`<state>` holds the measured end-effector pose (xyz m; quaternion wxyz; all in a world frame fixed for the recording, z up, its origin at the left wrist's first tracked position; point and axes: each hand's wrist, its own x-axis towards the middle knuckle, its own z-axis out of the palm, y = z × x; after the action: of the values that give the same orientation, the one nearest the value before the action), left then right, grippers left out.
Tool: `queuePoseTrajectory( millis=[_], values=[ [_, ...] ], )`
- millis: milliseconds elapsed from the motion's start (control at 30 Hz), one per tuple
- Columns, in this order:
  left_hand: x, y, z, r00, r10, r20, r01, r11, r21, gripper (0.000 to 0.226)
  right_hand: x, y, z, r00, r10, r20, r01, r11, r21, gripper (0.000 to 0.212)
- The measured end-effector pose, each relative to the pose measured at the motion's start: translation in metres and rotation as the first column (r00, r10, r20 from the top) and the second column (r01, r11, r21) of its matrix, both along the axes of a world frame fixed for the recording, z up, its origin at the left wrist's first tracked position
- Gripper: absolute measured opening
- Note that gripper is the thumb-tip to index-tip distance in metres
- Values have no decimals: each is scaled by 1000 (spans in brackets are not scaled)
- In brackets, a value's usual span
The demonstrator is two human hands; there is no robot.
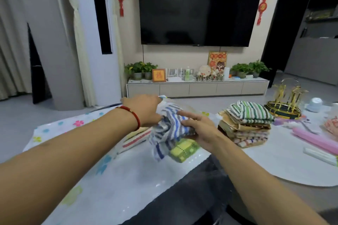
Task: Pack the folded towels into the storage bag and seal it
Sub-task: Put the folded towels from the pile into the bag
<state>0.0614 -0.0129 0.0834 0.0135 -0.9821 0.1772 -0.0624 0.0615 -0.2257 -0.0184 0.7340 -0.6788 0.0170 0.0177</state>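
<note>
A clear storage bag [102,166] printed with coloured flowers lies across the left of the table, its mouth at the far end. My left hand [144,110], a red cord on its wrist, grips the bag's film by the mouth, its fingertips hidden. A blue-and-white striped towel [170,129] sits bunched in the bag on top of a green-and-yellow towel [183,150] and a red-striped towel [136,139]. My right hand [200,130] presses on the blue striped towel's right side with fairly straight fingers. A stack of folded towels [247,124], topped by a green striped one, stands just right of that hand.
A gold wire rack [284,104] and a small white object [315,104] stand behind the stack. A pink roll [314,139] and a white strip [320,155] lie at the right of the white round table [274,166]. A TV cabinet stands across the floor.
</note>
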Motion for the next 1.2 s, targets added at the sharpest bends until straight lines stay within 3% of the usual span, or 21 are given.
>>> queuePoseTrajectory(
  millis=[67, 133, 200, 267, 367, 500, 567, 733, 933, 1033, 1133, 1200],
  values=[
    [1, 1, 5, 1000, 6, 1, -6, 1000, 4, 56, 24, 7, -23, 967, -256, 18, 256, 965, -55, 35],
    [3, 0, 6, 1000, 3, 11, -3, 1000, -1, 56, 36, 8, -53, 939, -335, -79, 326, 939, -108, 47],
    [4, -2, 4, 1000, -12, 20, 12, 1000, 0, 50, 38, 12, -79, 933, -328, -146, 301, 936, -180, 57],
    [5, -3, -2, 998, -37, 45, 38, 999, -4, 45, 35, 12, -90, 923, -383, -47, 335, 855, -395, 57],
    [6, -4, -9, 994, -74, 77, 77, 997, -29, 51, 30, 12, -84, 911, -413, 2, 345, 758, -553, 57],
    [2, -4, -21, 989, -110, 98, 113, 993, -23, 50, 23, 25, -84, 961, -274, -40, 131, 578, -806, 67],
    [0, -3, -26, 989, -124, 79, 125, 992, -10, 52, 26, 30, -86, 963, -266, -49, 118, 576, -809, 72],
    [-7, 3, -30, 978, -179, 105, 172, 982, 73, 59, 53, 33, -88, 958, -288, -16, 211, 738, -640, 92],
    [-10, 15, -34, 972, -228, 52, 215, 960, 181, 68, 71, 23, -101, 987, -156, 26, 157, 954, -257, 97],
    [-8, 12, -36, 973, -226, 40, 215, 959, 186, 69, 72, 11, -96, 980, -165, 107, 194, 910, -367, 81],
    [-5, 2, -40, 979, -198, 42, 188, 968, 167, 70, 60, 5, -91, 976, -144, 162, 213, 775, -594, 72],
    [-4, -7, -44, 980, -189, 64, 177, 972, 156, 68, 47, -7, -90, 967, -183, 176, 254, 706, -661, 59]
  ],
)
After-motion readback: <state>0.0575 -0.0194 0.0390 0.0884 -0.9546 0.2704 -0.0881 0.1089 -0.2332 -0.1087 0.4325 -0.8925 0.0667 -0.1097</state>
